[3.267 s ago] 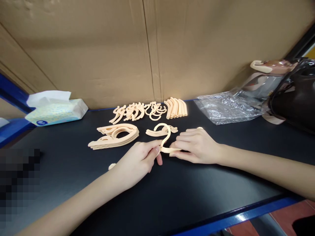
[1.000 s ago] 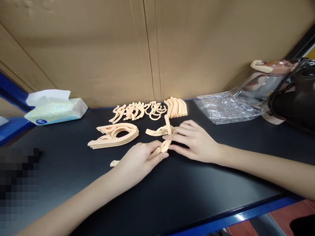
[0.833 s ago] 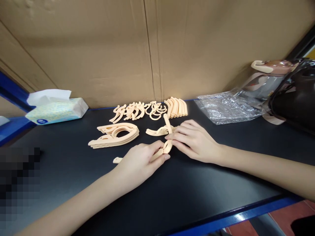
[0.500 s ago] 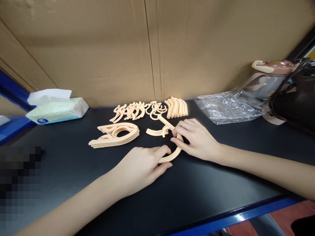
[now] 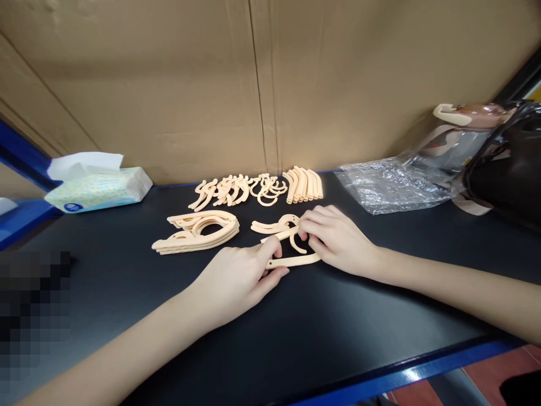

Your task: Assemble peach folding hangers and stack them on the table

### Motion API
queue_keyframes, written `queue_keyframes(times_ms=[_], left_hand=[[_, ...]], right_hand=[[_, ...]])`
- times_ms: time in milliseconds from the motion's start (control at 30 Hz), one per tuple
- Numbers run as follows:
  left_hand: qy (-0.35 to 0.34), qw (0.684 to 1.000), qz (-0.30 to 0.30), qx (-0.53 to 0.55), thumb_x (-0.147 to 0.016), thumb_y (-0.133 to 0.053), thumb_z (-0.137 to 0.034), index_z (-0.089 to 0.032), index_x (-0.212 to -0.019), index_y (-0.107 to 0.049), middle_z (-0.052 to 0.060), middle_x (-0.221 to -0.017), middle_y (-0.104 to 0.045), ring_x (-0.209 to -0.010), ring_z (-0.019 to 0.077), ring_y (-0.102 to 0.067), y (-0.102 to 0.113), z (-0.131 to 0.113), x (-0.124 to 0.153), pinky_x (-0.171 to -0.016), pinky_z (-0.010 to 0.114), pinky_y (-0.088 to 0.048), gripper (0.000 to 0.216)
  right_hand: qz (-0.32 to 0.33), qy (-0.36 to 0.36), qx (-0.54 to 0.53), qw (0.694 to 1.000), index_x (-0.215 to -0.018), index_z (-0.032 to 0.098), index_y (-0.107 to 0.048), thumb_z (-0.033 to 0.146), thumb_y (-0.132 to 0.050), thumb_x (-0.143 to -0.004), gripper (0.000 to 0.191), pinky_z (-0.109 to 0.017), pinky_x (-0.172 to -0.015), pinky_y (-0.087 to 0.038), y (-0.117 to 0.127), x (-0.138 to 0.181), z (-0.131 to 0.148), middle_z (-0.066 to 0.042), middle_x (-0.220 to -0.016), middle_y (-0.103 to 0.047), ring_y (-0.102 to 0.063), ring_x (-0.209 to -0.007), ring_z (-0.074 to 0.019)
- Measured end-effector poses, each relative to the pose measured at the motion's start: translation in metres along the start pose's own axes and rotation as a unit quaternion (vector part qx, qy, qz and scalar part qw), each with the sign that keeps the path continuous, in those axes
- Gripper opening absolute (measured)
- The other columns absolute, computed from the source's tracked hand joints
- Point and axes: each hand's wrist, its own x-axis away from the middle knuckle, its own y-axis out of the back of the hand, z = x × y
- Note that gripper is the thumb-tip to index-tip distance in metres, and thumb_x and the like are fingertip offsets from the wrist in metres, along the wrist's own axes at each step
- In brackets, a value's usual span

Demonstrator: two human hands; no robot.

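Observation:
My right hand (image 5: 340, 239) grips a beige plastic folding hanger (image 5: 298, 261) near its hinge, with the fingertips hiding the joint. The hanger's two arms point left, one above the other, and its curved hook shows between them. At the free ends, my left hand (image 5: 239, 282) has its thumb and index finger closed around the arms. Just behind lie loose curved hanger arms (image 5: 266, 228), partly covered by the held hanger. A stack of folded hangers (image 5: 196, 239) rests to the left of these.
Along the back of the black table (image 5: 338, 332) lie piles of hanger arms (image 5: 231, 190), hooks (image 5: 267, 197) and straight-ended pieces (image 5: 305, 185). A tissue pack (image 5: 99, 189) stands at back left. Clear plastic wrap (image 5: 393, 183), a bottle (image 5: 459, 144) and a black bag (image 5: 507, 169) occupy the right.
The hanger's upper arm has swung down and left toward the lower arm, so the two lie closer together. The hook now shows between them. Both hands stay nearly in place.

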Motion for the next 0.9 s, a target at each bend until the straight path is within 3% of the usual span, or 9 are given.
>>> queue_keyframes(times_ms=[233,400,600,900], left_hand=[[0.002,0.999,-0.036,0.01,-0.086,-0.045,-0.024,-0.023,-0.087,-0.044,-0.007,-0.069,-0.058,-0.049,0.0107,-0.05,-0.0027,0.0007,0.0,-0.046,0.021,-0.029,0.002],[-0.011,0.998,-0.067,0.021,-0.087,-0.043,-0.024,-0.023,-0.087,-0.046,-0.006,-0.074,-0.057,-0.049,0.0093,-0.046,-0.0043,0.0009,0.0001,-0.046,0.021,-0.03,0.002],[-0.031,0.999,-0.037,0.019,-0.091,-0.04,-0.031,-0.027,-0.096,-0.049,-0.005,-0.095,-0.055,-0.057,0.0093,-0.051,-0.0061,0.0017,-0.0016,-0.05,0.021,-0.035,0.01],[-0.058,0.998,-0.036,0.009,-0.091,-0.039,-0.028,-0.026,-0.099,-0.052,-0.003,-0.101,-0.053,-0.069,0.0105,-0.055,-0.0074,0.0012,0.0005,-0.055,0.022,-0.04,0.015]], right_hand=[[-0.006,-0.022,0.008,1.0,-0.079,0.017,-0.054,0.005,-0.043,-0.081,0.016,-0.028,-0.073,-0.035,-0.0018,0.0023,-0.0011,-0.004,-0.093,-0.053,-0.045,-0.077,-0.0141],[-0.009,-0.023,0.02,0.999,-0.077,0.016,-0.056,0.007,-0.044,-0.083,0.016,-0.029,-0.075,-0.034,-0.0012,0.0025,-0.0028,-0.004,-0.089,-0.054,-0.046,-0.079,-0.0153],[-0.015,-0.03,0.035,0.999,-0.072,0.016,-0.058,0.01,-0.046,-0.083,0.018,-0.03,-0.075,-0.033,0.0007,0.0017,-0.0038,-0.003,-0.085,-0.057,-0.046,-0.078,-0.0152],[-0.01,-0.039,0.049,0.998,-0.068,0.016,-0.059,0.01,-0.047,-0.083,0.021,-0.03,-0.076,-0.032,-0.0012,0.0007,-0.0047,-0.003,-0.083,-0.058,-0.047,-0.077,-0.0146]])
